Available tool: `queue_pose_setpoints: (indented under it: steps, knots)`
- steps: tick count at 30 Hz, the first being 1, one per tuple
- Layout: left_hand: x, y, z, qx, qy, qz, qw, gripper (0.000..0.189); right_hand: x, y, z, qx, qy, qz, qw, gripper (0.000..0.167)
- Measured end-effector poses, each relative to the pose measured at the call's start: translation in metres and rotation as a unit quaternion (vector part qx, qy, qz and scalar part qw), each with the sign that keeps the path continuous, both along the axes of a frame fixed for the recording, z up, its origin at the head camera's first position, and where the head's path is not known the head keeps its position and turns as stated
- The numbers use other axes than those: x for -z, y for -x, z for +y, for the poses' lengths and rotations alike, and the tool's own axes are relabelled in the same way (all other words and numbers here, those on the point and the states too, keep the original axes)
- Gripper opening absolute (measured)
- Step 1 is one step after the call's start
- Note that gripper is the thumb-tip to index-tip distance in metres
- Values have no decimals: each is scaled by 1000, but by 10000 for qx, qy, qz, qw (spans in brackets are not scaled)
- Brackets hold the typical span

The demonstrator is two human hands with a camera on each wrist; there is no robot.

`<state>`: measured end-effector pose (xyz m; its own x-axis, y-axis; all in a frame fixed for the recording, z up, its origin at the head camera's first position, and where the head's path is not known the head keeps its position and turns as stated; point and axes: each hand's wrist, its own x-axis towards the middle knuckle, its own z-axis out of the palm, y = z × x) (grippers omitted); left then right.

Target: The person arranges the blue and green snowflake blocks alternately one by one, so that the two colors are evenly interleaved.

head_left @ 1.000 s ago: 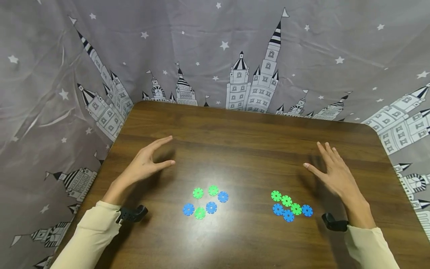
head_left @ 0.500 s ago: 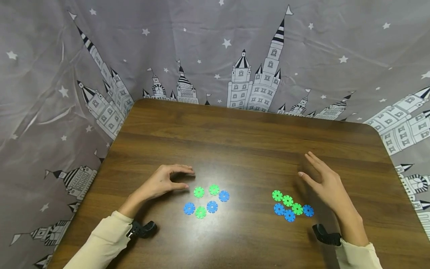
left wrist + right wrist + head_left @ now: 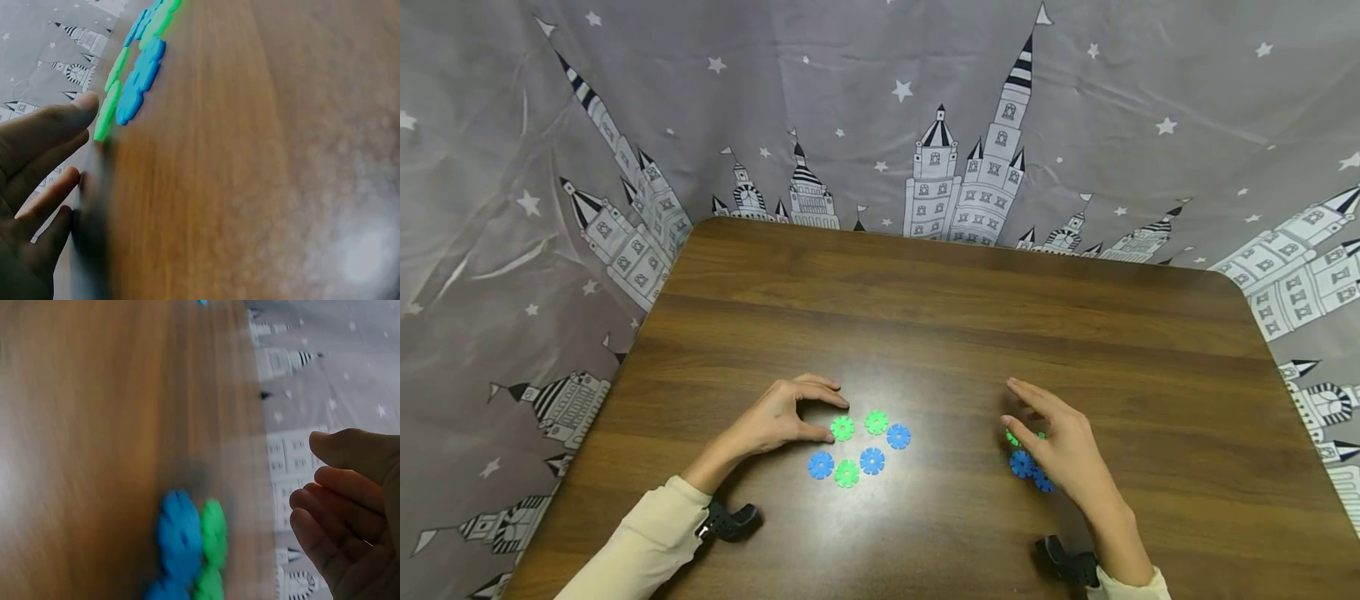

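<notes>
My left hand [image 3: 781, 419] hovers at the left group of notched plastic discs, its thumb tip beside a green disc [image 3: 843, 428]. Nothing is held between its parted thumb and fingers. Around that disc lie another green disc [image 3: 876, 422], a third green disc [image 3: 847, 474] and blue discs [image 3: 872, 461]. Over the right group is my right hand [image 3: 1070, 450], thumb and fingers apart, holding nothing. It covers part of that group; a blue disc [image 3: 1022, 464] and slivers of green show past it. In the right wrist view, blurred blue [image 3: 180, 534] and green discs [image 3: 214, 534] appear below the fingers.
The discs lie flat on a brown wooden table [image 3: 925, 325] with rounded far corners. A grey curtain [image 3: 850, 75] printed with castles and stars hangs behind and beside it. Each wrist wears a black strap device [image 3: 733, 522].
My left hand has moved right and nearer, up to the left disc group. My right hand has swung left and come down over the right group. The discs have not moved.
</notes>
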<state>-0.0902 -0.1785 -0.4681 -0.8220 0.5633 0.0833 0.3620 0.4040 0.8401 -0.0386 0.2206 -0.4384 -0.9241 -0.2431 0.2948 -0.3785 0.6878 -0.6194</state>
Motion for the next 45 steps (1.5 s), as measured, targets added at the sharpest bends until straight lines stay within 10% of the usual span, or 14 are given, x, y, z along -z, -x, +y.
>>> queue_pose_setpoints:
  steps: [11, 45]
  knots:
    - [-2, 1, 3, 64, 185, -170, 9997, 41, 13, -10, -32, -30, 215, -704, 9973, 41]
    - [2, -1, 10, -56, 573, 820, 9950, 34, 31, -12, -49, -382, 239, -546, 9975, 34]
